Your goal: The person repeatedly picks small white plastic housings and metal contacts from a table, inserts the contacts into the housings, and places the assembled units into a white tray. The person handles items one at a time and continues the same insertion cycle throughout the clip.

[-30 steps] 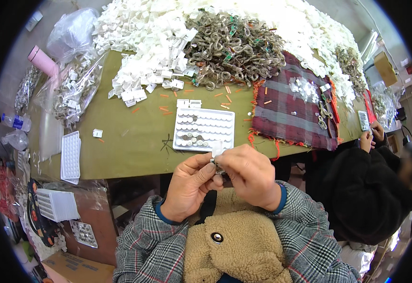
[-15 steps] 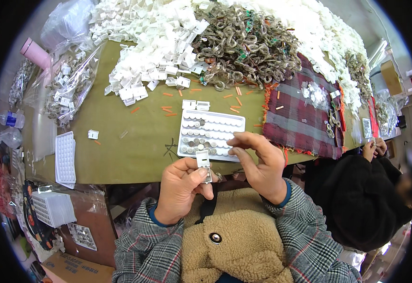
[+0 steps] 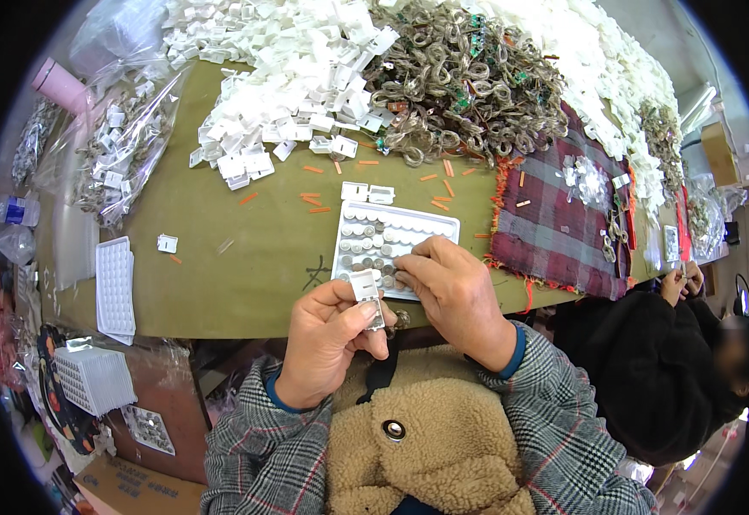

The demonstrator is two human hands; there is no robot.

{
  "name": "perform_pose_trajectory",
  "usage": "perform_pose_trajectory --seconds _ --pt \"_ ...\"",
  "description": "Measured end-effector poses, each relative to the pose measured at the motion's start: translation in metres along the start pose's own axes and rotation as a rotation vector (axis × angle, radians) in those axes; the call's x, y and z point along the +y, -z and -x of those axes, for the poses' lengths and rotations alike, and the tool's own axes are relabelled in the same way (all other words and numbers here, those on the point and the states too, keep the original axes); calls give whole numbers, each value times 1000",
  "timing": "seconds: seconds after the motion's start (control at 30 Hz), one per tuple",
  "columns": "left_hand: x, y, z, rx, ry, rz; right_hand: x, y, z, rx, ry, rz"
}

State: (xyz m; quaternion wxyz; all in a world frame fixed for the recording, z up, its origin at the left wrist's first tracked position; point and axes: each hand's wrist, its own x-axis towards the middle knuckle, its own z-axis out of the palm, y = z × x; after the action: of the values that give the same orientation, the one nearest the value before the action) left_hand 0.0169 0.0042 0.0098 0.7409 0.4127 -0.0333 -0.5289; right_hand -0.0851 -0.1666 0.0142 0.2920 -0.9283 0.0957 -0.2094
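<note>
The left hand (image 3: 327,339) pinches a small white clip (image 3: 366,292); the right hand (image 3: 452,292), fingers curled, seemingly picks a disc from the tray (image 3: 430,225) for fitting.

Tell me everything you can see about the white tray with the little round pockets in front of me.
The white tray is a flat rectangular piece, plastic by its look, with rows of small round pockets. Many pockets hold small grey round pieces; those along the far edge look empty. It lies flat on the olive-green table, near the front edge. The right hand rests on its near side, fingers among the pockets. The left hand holds a small white clip just at its near edge.
</note>
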Motion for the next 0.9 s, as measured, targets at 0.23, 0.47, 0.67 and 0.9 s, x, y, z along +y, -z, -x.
perform_pose_trajectory --seconds 0.23,0.47,0.67,0.9 --pt "-4 -7 5 -53 32 95 -22 27 10 34 -125 -304" --pt "-22 -11 11 -144 18 127 -39 24 29 157 21 -233" --pt "-28 -14 18 -111 31 74 -28 37 25 -134 68 -345" --pt "-23 -13 23 -60 -89 199 -40 7 34 104 233 -247"
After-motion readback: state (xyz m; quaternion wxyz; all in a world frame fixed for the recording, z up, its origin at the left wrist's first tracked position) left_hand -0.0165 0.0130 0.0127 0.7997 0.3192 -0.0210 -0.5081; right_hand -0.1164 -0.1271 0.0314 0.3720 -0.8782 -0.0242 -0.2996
